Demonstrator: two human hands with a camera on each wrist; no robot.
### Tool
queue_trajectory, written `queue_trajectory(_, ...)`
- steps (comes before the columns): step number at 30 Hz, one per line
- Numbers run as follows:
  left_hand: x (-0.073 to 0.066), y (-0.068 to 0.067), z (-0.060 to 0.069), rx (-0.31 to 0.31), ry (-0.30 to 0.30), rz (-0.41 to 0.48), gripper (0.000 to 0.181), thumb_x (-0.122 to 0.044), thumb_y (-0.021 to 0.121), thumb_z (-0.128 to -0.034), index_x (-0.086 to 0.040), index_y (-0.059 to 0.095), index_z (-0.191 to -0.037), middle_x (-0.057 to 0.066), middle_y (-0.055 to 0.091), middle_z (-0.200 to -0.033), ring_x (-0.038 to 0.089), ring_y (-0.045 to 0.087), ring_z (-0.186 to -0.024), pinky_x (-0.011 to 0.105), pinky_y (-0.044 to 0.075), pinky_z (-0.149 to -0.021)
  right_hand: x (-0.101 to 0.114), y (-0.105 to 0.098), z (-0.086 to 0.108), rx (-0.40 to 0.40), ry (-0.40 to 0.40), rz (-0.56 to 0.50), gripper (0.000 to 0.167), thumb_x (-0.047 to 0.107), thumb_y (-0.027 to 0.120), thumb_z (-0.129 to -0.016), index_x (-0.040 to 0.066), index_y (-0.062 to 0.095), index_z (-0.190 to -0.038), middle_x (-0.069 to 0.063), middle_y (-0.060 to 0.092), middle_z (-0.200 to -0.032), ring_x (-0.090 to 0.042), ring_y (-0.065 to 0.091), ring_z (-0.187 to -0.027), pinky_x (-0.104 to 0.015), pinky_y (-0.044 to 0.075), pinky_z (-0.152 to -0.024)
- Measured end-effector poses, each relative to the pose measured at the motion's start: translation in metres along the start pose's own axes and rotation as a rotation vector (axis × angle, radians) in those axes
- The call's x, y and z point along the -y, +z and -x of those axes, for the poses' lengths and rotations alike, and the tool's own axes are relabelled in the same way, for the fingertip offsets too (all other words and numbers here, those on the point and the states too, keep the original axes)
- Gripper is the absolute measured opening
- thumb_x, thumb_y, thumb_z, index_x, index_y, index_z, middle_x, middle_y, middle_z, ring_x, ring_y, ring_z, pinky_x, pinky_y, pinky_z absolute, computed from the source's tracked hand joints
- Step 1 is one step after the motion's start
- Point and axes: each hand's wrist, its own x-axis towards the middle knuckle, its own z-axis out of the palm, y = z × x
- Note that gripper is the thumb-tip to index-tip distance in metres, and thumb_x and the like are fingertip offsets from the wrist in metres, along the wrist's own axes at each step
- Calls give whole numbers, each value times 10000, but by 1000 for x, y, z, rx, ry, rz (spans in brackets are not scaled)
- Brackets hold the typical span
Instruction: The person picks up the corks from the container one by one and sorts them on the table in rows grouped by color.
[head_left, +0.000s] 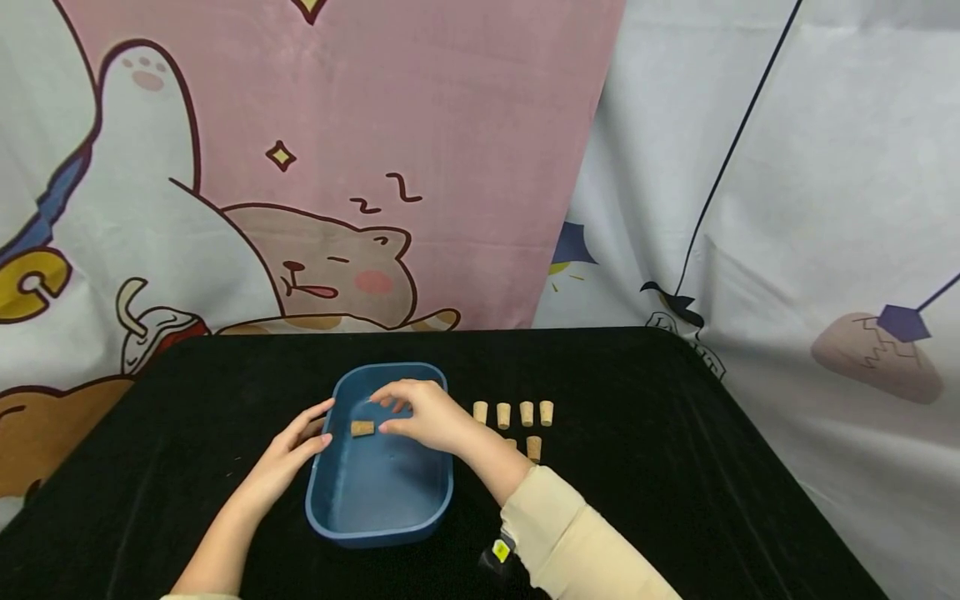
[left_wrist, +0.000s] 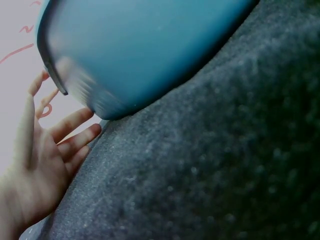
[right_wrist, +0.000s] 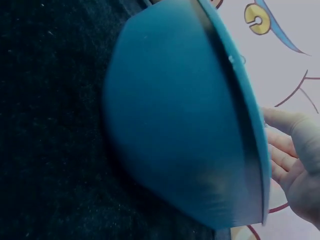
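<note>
A blue plastic basin (head_left: 378, 500) stands on the black-covered table, with one cork (head_left: 362, 427) lying on its side inside. My left hand (head_left: 288, 450) is at the basin's left rim, fingertips touching it and fingers nearly straight; the left wrist view shows this hand (left_wrist: 45, 165) spread beside the outer wall. Over the basin's right side reaches my right hand (head_left: 431, 417), fingers loosely bent, thumb just right of the cork, with nothing seen in its grasp. In the right wrist view, the basin wall (right_wrist: 175, 110) partly hides the right fingertips.
Several corks (head_left: 527, 413) stand in a row on the table right of the basin. Nearer, another cork (head_left: 534, 448) stands beside one partly covered by the right forearm. A printed cloth (head_left: 480, 167) hangs behind the table's far edge (head_left: 570, 331).
</note>
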Motion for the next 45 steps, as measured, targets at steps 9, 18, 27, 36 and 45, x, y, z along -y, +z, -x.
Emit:
queue_trajectory(9,0,-2,2,9,8,9,533,-252,468,-1012,-155,279,-1501,295,298,-1468,495,361,-1280,630,376,-963,-8,13,-26,115,85,27,383,133,690,-888,137,616,-1263,-73,634,-1185,-129,615,-1015,-198,504,-778)
queue_trajectory(18,0,-2,0,26,16,11,536,-258,461,-1015,-157,269,-1505,303,298,-1465,499,371,-1270,628,381,-958,-13,20,-43,168,166,80,400,121,698,-877,195,621,-1263,-21,634,-1145,-99,612,-972,-191,510,-701)
queue_trajectory(27,-2,0,2,28,19,10,535,-259,459,-1017,-156,268,-1506,302,304,-1462,490,378,-1269,628,377,-962,-19,26,-49,212,220,89,408,119,700,-874,226,627,-1261,21,623,-1108,-80,594,-913,-199,506,-668)
queue_trajectory(36,0,0,0,6,-6,13,538,-267,478,-1008,-176,285,-1501,283,317,-1462,485,383,-1268,633,371,-965,-22,35,-53,224,203,109,397,131,695,-878,226,631,-1258,52,615,-1040,-56,567,-839,-185,487,-657)
queue_trajectory(45,2,-1,-1,9,-1,9,530,-268,471,-1012,-177,286,-1501,281,316,-1464,486,376,-1274,641,366,-964,-24,41,-55,250,143,206,392,123,687,-885,237,637,-1256,89,571,-917,-49,522,-807,-171,452,-662)
